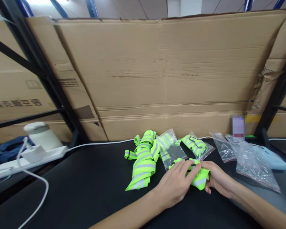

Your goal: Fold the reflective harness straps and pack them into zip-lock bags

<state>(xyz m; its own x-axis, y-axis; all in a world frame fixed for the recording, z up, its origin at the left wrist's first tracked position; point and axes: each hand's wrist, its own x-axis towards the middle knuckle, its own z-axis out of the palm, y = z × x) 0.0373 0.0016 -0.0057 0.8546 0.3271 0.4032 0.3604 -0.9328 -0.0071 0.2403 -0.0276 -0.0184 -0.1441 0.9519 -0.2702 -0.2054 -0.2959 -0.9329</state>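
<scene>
Between my hands is a bundle of neon-yellow reflective strap (200,180) with silver stripes, held just above the black tabletop. My left hand (177,179) lies over its left side, fingers closed on it. From the right, my right hand (215,178) pinches the bundle's edge; part of its fingers is hidden behind the strap. Left of them lies a larger wound pile of the same strap (143,162). Behind my hands, a clear zip bag (175,152) lies against more strap. Farther right, a folded strap with a black buckle (194,144) rests on another clear bag.
Several clear zip bags (249,162) lie at the right beside a light-blue object (273,158). A blurred upright card or screen (238,127) stands behind them. At left are a white power strip (46,156), its cable and a white lidded container (44,136). Cardboard (169,70) walls the back.
</scene>
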